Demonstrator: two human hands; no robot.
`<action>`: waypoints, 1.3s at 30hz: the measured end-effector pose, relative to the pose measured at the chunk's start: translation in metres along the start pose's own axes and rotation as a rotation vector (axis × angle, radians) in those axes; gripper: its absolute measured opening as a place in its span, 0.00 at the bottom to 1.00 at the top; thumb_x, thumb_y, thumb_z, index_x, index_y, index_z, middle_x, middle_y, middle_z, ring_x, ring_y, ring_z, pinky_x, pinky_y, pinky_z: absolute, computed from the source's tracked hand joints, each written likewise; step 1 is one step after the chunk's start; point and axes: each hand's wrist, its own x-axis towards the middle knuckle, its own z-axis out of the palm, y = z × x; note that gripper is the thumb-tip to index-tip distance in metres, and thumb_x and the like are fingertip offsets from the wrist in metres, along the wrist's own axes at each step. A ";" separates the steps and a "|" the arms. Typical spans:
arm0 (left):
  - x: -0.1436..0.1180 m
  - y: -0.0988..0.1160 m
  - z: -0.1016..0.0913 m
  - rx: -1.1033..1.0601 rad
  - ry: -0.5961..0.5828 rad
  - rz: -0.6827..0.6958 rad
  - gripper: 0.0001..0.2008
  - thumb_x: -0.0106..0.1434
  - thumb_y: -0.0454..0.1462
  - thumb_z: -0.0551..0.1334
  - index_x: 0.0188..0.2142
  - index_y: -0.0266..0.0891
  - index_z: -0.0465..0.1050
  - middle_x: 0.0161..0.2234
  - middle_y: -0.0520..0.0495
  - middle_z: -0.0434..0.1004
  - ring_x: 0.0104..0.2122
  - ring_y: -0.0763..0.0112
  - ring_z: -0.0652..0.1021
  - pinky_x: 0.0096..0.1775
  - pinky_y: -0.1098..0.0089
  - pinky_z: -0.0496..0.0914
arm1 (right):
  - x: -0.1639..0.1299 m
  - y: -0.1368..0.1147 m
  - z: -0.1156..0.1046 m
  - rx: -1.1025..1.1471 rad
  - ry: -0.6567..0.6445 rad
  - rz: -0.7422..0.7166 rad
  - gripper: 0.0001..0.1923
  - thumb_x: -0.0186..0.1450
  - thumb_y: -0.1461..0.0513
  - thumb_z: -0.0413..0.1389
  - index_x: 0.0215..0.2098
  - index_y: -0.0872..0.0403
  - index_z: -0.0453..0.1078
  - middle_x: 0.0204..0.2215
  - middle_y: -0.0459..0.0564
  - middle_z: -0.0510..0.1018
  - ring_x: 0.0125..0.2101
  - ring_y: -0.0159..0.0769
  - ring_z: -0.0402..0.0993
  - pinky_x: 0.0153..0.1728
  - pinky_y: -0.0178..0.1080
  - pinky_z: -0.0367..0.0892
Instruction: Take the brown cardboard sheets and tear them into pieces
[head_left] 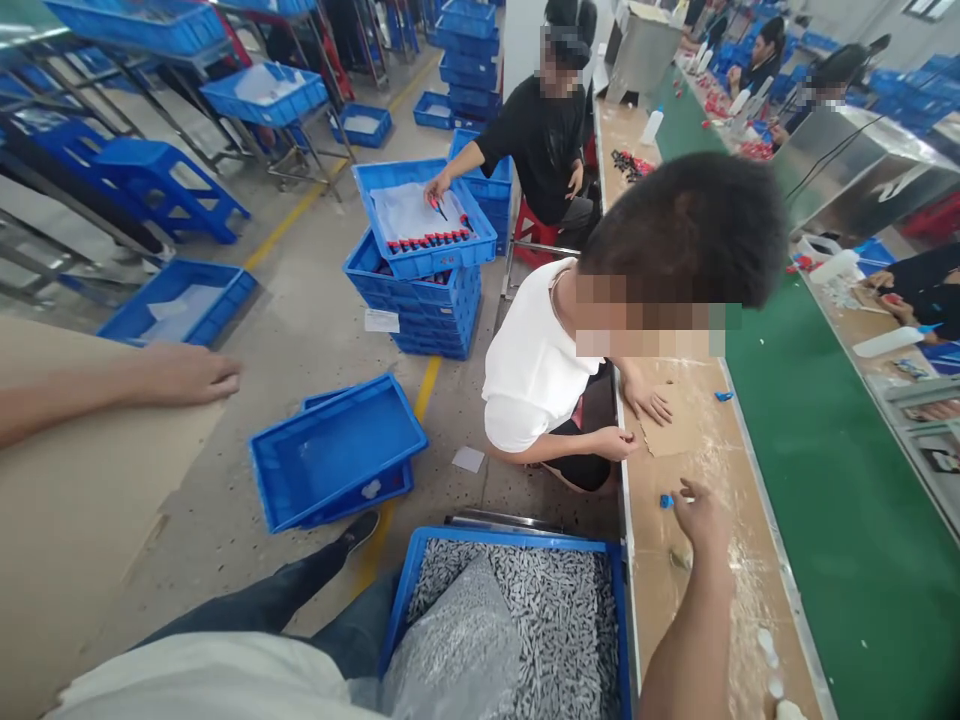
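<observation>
At the left, my left hand (191,375) is closed over the edge of a large brown cardboard sheet (82,520), its fingertips curled at the rim. My right hand (701,515) hovers over the workbench (720,640) with fingers loosely bent and apart, nothing visible in them. Just beside its fingertips lies a small blue part (666,501); I cannot tell whether they touch. Another small blue part (723,396) rests farther up the bench. A person in a white shirt (532,360) has one hand flat on a smaller cardboard piece (671,420).
Below me stands a blue tray (416,570) filled with small grey parts and a plastic bag (465,640). A green conveyor belt (855,480) runs along the bench. Blue crates (337,450) sit on the floor. A co-worker (536,140) reaches into a stacked tray (442,262).
</observation>
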 end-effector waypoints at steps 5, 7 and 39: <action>0.019 0.029 -0.002 0.110 -0.044 0.018 0.20 0.64 0.47 0.53 0.24 0.36 0.72 0.20 0.55 0.57 0.24 0.76 0.62 0.34 0.70 0.45 | -0.160 -0.048 0.018 0.510 0.058 0.007 0.32 0.63 0.44 0.55 0.51 0.59 0.81 0.46 0.62 0.84 0.40 0.47 0.79 0.47 0.47 0.74; 0.020 0.040 -0.006 0.106 0.023 0.106 0.18 0.64 0.44 0.54 0.24 0.36 0.72 0.19 0.56 0.53 0.22 0.76 0.58 0.34 0.68 0.44 | -0.227 -0.093 0.040 0.710 -0.141 -0.043 0.32 0.62 0.40 0.59 0.49 0.56 0.82 0.45 0.59 0.84 0.42 0.46 0.79 0.43 0.44 0.75; -0.125 0.124 -0.081 -0.366 0.422 1.514 0.08 0.69 0.33 0.59 0.36 0.32 0.76 0.34 0.42 0.80 0.32 0.69 0.76 0.37 0.67 0.61 | -0.642 -0.456 0.143 1.167 0.085 0.080 0.21 0.67 0.46 0.60 0.42 0.55 0.79 0.42 0.56 0.83 0.45 0.44 0.78 0.48 0.42 0.73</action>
